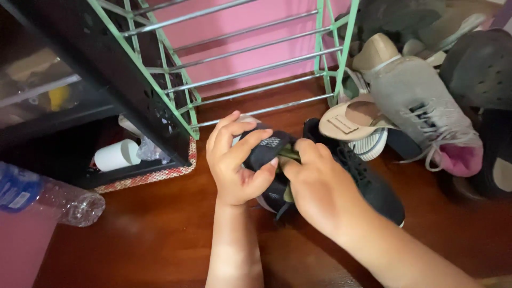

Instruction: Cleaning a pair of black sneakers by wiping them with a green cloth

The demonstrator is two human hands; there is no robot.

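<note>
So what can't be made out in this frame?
- Head view: the black sneaker's opening, covered by the left hand and right hand.
- The green thing at the fingertips, mostly hidden.
- The plastic bottle, cut off at the left edge.

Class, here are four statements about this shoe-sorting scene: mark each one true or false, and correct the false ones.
1. Both hands hold a dark shoe. True.
2. The green shoe rack is full of shoes. False: the bars in view are bare.
3. A clear plastic bottle lies on the floor at left. True.
4. The grey lace-up sneaker is in the left hand. False: it lies in the pile at right, untouched.
</note>
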